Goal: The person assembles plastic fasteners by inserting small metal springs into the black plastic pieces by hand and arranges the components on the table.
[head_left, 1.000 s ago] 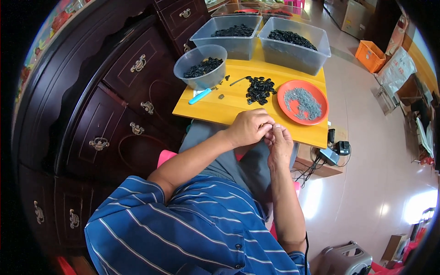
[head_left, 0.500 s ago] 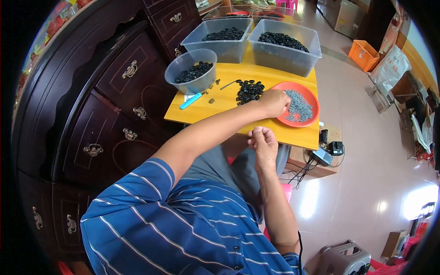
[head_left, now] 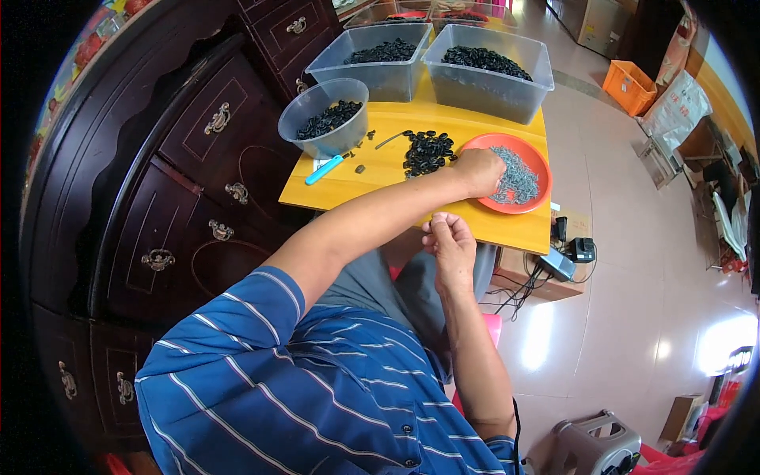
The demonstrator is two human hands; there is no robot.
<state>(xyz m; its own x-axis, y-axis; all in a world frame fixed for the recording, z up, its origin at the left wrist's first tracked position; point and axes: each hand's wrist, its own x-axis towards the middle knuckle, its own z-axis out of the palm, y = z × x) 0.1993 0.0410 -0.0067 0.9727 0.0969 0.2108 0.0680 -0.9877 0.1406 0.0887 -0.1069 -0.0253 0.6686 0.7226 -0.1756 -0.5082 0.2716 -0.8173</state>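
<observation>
A dark carved wooden cabinet (head_left: pixel 182 182) with brass pulls fills the nine o'clock side of the frame, beside a low yellow table (head_left: pixel 380 170) where a person in a blue striped shirt (head_left: pixel 317 388) works. At twelve o'clock stand two clear plastic bins (head_left: pixel 487 79) holding black parts; a round clear tub (head_left: pixel 321 119) at eleven o'clock is partly filled with more. At the table's two o'clock corner sits an orange dish (head_left: pixel 538 162) of small grey metal pieces, and the left hand (head_left: pixel 479 170) reaches into it, fingers curled down among the pieces; whether it has one pinched cannot be told. The right hand (head_left: pixel 450 245) waits just off the near table edge, fingertips drawn together, seemingly around something small, too small to identify. A loose pile of black parts (head_left: pixel 427 150) still lies mid-table, suggesting much remains; a blue-handled tool (head_left: pixel 324 169) rests at ten o'clock.
</observation>
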